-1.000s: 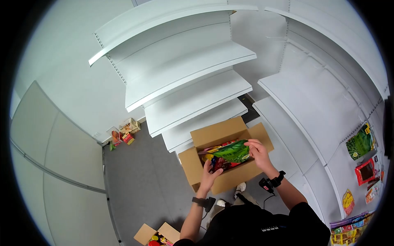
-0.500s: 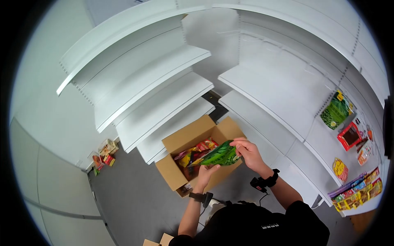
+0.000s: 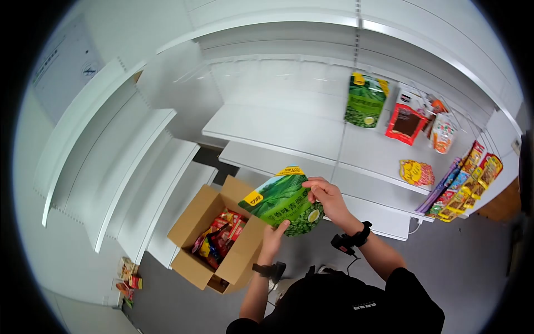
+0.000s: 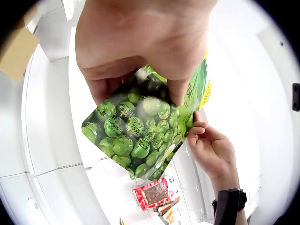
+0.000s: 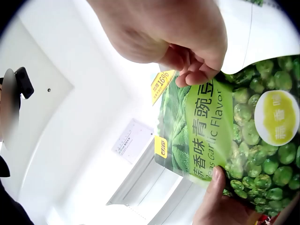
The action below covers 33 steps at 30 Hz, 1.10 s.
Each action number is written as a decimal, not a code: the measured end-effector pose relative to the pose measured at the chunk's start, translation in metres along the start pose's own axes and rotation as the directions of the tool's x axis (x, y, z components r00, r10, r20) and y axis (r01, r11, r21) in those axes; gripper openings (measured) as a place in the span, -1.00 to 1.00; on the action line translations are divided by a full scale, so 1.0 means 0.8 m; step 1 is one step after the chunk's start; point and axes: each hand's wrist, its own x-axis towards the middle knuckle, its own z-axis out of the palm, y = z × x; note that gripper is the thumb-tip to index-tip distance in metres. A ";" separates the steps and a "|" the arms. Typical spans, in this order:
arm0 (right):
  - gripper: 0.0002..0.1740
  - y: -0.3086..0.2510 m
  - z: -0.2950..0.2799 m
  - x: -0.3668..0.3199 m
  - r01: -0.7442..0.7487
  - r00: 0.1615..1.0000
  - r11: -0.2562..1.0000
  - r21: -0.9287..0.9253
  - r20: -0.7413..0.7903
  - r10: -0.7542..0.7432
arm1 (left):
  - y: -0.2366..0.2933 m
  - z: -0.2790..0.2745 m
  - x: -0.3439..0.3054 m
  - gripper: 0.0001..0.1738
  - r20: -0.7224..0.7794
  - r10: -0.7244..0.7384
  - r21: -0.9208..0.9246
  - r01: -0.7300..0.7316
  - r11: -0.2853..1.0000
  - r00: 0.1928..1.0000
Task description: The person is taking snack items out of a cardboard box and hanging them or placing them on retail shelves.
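Observation:
A green bag of peas (image 3: 286, 203) with yellow corners is held up in front of the body, just right of the open box. My left hand (image 3: 271, 240) grips its lower left edge, thumb on the printed front; the left wrist view shows that hand (image 4: 145, 42) with fingers behind the bag (image 4: 136, 126). At the opposite edge my right hand (image 3: 332, 205) pinches the bag between thumb and curled fingers, seen close in the right wrist view above the bag (image 5: 206, 136).
The open cardboard box (image 3: 189, 222) holds several red and yellow packets (image 3: 222, 234). On the right shelf (image 3: 283, 125) stand a similar green bag (image 3: 365, 101), a red pouch (image 3: 406, 122), a yellow packet (image 3: 416, 172) and several hanging snack packs (image 3: 467, 186). More packages (image 3: 128, 278) lie at the lower left.
The green bag has come up out of the box, and its front now faces the head camera. The head view has turned right, so the box appears farther left.

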 end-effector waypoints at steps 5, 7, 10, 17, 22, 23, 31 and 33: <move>-0.65 -0.011 -0.096 -0.037 -0.075 0.987 0.983 0.165 -0.127 0.097 | -0.006 0.082 0.017 -0.68 0.057 0.040 0.104 -0.046 0.993 0.998; -0.62 -0.029 -0.116 -0.052 -0.042 0.968 0.980 0.193 -0.234 0.088 | -0.010 0.108 0.021 -0.69 0.087 0.040 0.102 -0.049 0.994 0.995; -0.58 -0.035 -0.149 -0.070 -0.015 0.939 0.976 0.218 -0.332 0.089 | -0.012 0.134 0.029 -0.70 0.119 0.043 0.138 -0.060 0.989 0.992; -0.62 -0.005 -0.204 -0.107 -0.103 0.884 0.982 0.156 -0.439 0.163 | -0.016 0.169 0.055 -0.72 0.232 -0.040 0.192 -0.005 0.981 0.972; -0.63 -0.005 -0.216 -0.102 -0.160 0.848 0.978 0.133 -0.488 0.205 | -0.015 0.193 0.087 -0.69 0.325 -0.085 0.183 0.025 0.983 0.942; -0.63 -0.005 -0.220 -0.099 -0.169 0.847 0.978 0.125 -0.489 0.209 | -0.016 0.199 0.094 -0.68 0.344 -0.080 0.193 0.013 0.981 0.935; -0.68 -0.004 -0.239 -0.037 -0.250 0.769 0.948 0.197 -0.554 0.318 | -0.008 0.211 0.166 -0.68 0.479 -0.120 0.236 0.004 0.972 0.870; -0.71 -0.004 -0.230 -0.012 -0.102 0.782 0.967 0.234 -0.582 0.223 | -0.004 0.207 0.186 -0.67 0.481 -0.121 0.241 0.001 0.971 0.868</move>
